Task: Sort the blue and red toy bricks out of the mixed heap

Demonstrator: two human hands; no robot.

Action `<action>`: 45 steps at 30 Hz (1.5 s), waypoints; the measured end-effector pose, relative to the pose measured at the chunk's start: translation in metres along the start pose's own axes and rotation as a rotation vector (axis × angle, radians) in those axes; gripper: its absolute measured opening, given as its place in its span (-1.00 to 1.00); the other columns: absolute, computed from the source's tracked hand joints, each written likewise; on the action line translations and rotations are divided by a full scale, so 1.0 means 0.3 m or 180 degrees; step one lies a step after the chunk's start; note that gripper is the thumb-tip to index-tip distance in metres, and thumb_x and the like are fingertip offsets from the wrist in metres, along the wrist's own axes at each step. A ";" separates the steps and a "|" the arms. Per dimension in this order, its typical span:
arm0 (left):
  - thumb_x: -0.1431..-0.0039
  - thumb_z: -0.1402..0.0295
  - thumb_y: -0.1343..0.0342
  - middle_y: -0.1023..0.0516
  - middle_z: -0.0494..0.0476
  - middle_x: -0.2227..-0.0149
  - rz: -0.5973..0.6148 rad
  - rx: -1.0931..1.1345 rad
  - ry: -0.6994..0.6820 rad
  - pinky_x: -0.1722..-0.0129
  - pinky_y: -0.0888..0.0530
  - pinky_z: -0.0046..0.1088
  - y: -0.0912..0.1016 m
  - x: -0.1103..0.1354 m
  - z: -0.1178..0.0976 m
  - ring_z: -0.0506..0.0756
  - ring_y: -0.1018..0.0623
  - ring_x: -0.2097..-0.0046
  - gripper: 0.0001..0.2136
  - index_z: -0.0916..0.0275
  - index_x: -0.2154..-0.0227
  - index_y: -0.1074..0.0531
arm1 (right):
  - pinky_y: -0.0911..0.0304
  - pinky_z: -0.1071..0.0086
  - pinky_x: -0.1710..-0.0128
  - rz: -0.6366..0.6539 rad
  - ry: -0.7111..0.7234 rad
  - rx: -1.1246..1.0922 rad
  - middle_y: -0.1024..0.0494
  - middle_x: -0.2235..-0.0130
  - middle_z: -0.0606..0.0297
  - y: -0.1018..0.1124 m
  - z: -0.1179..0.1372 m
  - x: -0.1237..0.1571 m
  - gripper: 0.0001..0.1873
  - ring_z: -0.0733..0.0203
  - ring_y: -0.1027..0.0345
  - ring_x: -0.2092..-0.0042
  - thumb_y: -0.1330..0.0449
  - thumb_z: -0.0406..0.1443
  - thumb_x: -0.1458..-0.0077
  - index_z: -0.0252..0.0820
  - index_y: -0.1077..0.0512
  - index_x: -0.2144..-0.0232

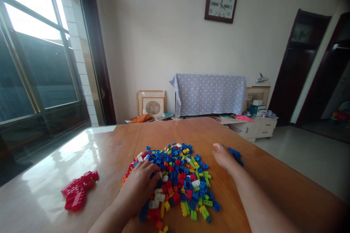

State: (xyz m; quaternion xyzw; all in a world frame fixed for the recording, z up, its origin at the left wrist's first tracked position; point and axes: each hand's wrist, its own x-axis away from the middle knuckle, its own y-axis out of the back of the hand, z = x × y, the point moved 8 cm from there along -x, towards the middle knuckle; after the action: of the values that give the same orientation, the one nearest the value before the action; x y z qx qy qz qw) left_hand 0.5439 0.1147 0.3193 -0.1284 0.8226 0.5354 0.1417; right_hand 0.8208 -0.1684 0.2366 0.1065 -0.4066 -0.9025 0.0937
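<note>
A large heap of mixed toy building bricks [179,180] in blue, red, green, yellow, white and orange is spread over the middle of the wooden table. My left hand [140,182] rests on the heap's left side, with its thumb and forefinger apart among the bricks. To the right of the heap, my right hand [222,156] has its fingers curled closed; whatever they may hold is hidden. Just beyond its wrist lies a small group of blue bricks [235,154], partly covered by that hand.
A cluster of red bricks [79,191] lies apart on the table's left. The brown table [125,136] has a glossy top. Behind it, a spotted cloth [210,94] drapes over something on a low white cabinet [265,128]. A framed picture [153,107] leans against the wall.
</note>
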 end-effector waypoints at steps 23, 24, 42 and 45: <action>-0.34 0.23 -0.01 -0.53 0.17 0.11 -0.0074 -0.0054 0.0021 0.08 -0.44 -0.25 0.017 0.005 0.010 0.20 -0.50 0.06 -0.79 0.11 0.14 -0.53 | 0.02 0.53 0.55 0.1581 0.0655 0.0190 -0.46 0.52 0.42 -0.079 0.208 0.226 -0.90 0.37 -0.26 0.53 -0.22 -0.35 0.04 -0.17 -0.47 0.37; -0.34 0.23 -0.01 -0.53 0.17 0.11 -0.0067 -0.0065 0.0028 0.07 -0.44 -0.24 0.016 0.006 0.012 0.20 -0.50 0.06 -0.79 0.10 0.14 -0.52 | 0.03 0.53 0.54 0.1585 0.0664 0.0226 -0.45 0.53 0.42 -0.082 0.211 0.228 -0.90 0.36 -0.25 0.53 -0.23 -0.36 0.05 -0.17 -0.47 0.38; -0.34 0.28 0.01 -0.51 0.16 0.16 0.0055 -0.0085 -0.0093 0.04 -0.44 -0.29 0.014 0.010 -0.043 0.19 -0.47 0.04 -0.80 0.10 0.14 -0.52 | 0.03 0.46 0.48 0.1004 0.1295 0.0099 -0.43 0.52 0.42 -0.103 0.387 0.278 -0.89 0.30 -0.24 0.45 -0.17 -0.25 -0.11 -0.14 -0.47 0.36; -0.30 0.26 -0.05 -0.51 0.16 0.15 0.0087 -0.0064 -0.0111 0.03 -0.45 -0.26 0.011 0.013 -0.060 0.20 -0.47 0.03 -0.82 0.09 0.13 -0.52 | -0.08 0.44 0.39 0.0803 0.1680 0.0038 -0.51 0.36 0.35 -0.099 0.486 0.342 -0.81 0.25 -0.33 0.35 -0.21 -0.12 -0.15 -0.11 -0.48 0.34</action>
State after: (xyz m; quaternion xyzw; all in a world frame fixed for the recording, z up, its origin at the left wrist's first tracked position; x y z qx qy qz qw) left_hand 0.5375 0.0993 0.3276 -0.1093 0.8163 0.5477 0.1474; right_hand 0.6807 -0.0712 0.2965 0.2868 -0.3835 -0.8224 0.3071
